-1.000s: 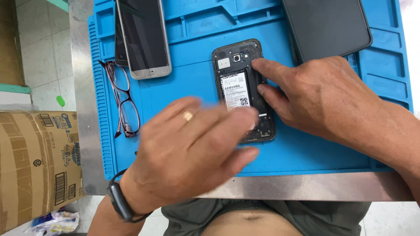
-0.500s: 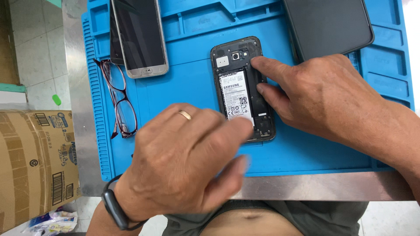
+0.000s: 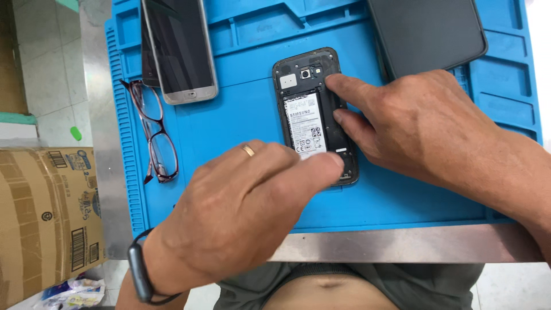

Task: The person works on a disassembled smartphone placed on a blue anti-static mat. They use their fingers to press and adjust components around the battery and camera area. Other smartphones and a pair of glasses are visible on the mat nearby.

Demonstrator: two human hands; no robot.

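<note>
A dark phone (image 3: pixel 310 109) lies face down on the blue work mat (image 3: pixel 241 97) with its back cover off, so the white-labelled battery and the camera show. My right hand (image 3: pixel 425 126) steadies it from the right, index finger resting on its upper right edge near the camera and another finger against its side. My left hand (image 3: pixel 247 206), with a gold ring and a black wristband, reaches in from below. Its fingertips press on the phone's lower end and hide that part.
A silver-edged phone (image 3: pixel 181 49) lies screen up at the mat's top left, over a darker item. Dark-red glasses (image 3: pixel 155 135) lie on the mat's left side. A black phone or cover (image 3: pixel 427 31) lies top right. A cardboard box (image 3: pixel 43 224) stands on the floor at left.
My left hand has shifted slightly up and right, its fingertips now on the phone's lower end. My right hand has stayed on the phone's right edge.
</note>
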